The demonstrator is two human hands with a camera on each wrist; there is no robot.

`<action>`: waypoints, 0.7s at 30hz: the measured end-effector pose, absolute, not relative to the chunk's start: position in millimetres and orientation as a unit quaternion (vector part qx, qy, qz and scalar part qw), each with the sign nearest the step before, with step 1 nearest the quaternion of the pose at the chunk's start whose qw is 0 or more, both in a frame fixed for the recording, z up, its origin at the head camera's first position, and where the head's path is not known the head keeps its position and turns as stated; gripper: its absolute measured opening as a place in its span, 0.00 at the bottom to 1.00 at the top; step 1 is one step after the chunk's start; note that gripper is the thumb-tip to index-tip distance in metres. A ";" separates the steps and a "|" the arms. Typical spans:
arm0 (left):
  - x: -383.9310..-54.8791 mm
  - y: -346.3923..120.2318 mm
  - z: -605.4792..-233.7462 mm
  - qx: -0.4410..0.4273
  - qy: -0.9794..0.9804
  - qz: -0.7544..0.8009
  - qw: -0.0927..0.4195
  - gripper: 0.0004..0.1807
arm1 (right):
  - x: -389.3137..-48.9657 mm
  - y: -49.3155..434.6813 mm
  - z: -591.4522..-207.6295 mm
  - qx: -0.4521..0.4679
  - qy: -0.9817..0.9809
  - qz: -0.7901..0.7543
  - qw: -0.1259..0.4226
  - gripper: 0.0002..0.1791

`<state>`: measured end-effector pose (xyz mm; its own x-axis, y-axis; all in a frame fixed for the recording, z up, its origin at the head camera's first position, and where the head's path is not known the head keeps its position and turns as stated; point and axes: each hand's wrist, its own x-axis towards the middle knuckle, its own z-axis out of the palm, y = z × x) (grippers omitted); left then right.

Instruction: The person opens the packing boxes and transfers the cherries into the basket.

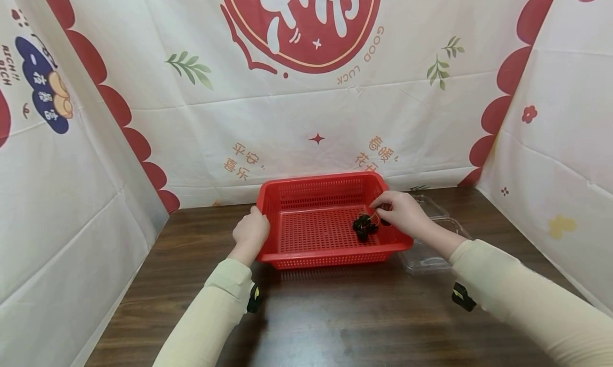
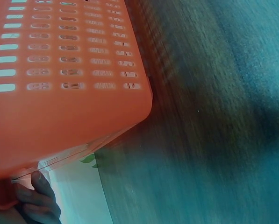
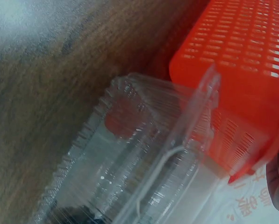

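Note:
A red plastic basket point(image 1: 311, 258) with slotted walls stands on the wooden table. My left hand point(image 1: 251, 230) grips its left rim; in the left wrist view the curled fingers point(image 2: 39, 196) show at that rim. Inside the basket, toward its right end, lies a small bunch of dark grapes point(image 1: 362, 227) on a thin stem. With thumb and fingertips my right hand point(image 1: 401, 211) pinches the stem above the bunch. Only an edge of that hand shows in the right wrist view.
Right of the basket sits a clear plastic clamshell box point(image 1: 426, 261), its lid raised, partly behind my right forearm. Something dark point(image 3: 76, 215) shows at the box's lower edge in the right wrist view. A printed white cloth point(image 1: 297, 133) hangs behind and at both sides.

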<state>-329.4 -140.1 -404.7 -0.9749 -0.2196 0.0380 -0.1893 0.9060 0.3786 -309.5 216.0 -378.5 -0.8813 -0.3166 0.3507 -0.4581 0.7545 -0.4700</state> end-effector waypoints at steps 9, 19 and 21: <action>-328.2 -140.2 -403.9 0.103 -0.976 -0.189 0.042 0.21 | -315.0 209.7 -390.1 0.214 -0.930 0.277 0.111 0.08; -328.3 -139.7 -403.9 0.104 -0.976 -0.189 0.041 0.21 | -325.6 204.6 -397.6 0.216 -0.938 0.253 0.103 0.07; -328.4 -139.7 -403.7 0.105 -0.975 -0.190 0.040 0.21 | -326.9 203.6 -397.5 0.216 -0.939 0.248 0.098 0.07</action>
